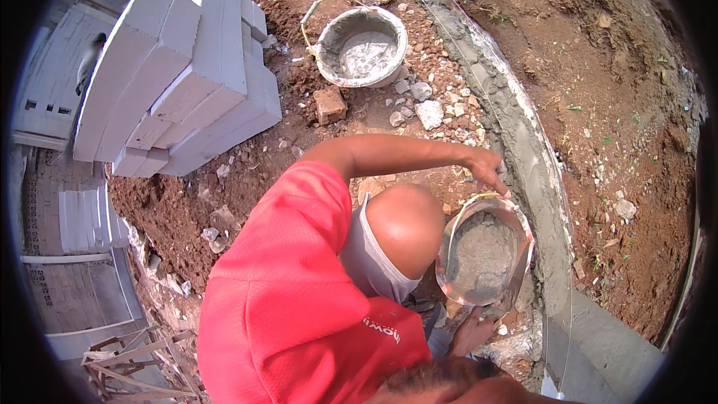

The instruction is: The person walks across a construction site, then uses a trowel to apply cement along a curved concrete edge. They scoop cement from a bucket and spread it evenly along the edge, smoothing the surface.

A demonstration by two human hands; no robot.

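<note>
A mortar bucket [443, 269] with grey mortar [482, 254] inside stands in front of me, beside a low strip of wet mortar [516, 135]. My left arm reaches over my bent knee. My left hand [488, 170] is closed at the bucket's far rim, by its handle. Low at the near side of the bucket, my right hand [473, 331] presses against its lower wall; its fingers are partly hidden. A taut string [474, 78] runs along the mortar strip.
A second bucket [399, 34] with pale wet mix stands farther off. Large white blocks [202, 67] are stacked at the left. A broken brick [330, 105] and stones [429, 114] lie on the soil. Grey slab [613, 344] at lower right. Another person [88, 67] is far left.
</note>
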